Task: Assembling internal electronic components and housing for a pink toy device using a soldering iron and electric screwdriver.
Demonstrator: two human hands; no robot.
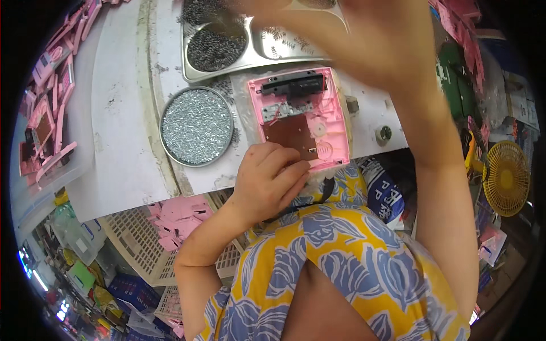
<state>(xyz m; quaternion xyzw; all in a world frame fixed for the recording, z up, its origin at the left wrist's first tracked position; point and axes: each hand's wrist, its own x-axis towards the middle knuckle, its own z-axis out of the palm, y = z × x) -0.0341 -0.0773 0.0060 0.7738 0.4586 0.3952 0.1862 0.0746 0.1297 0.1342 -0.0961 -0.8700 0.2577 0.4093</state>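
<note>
Pink plastic housing (340, 122) lies on white bench (122, 125); left hand (270, 175) curls at its near edge, pinch unclear. Right hand (378, 40), blurred over metal tray (251, 42): finger state cannot be told. Housing probably light, stiff; best held by side walls.

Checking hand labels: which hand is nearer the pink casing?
Left: left hand is at the near edge of the pink casing; right hand is beyond it, over the metal tray.
</note>
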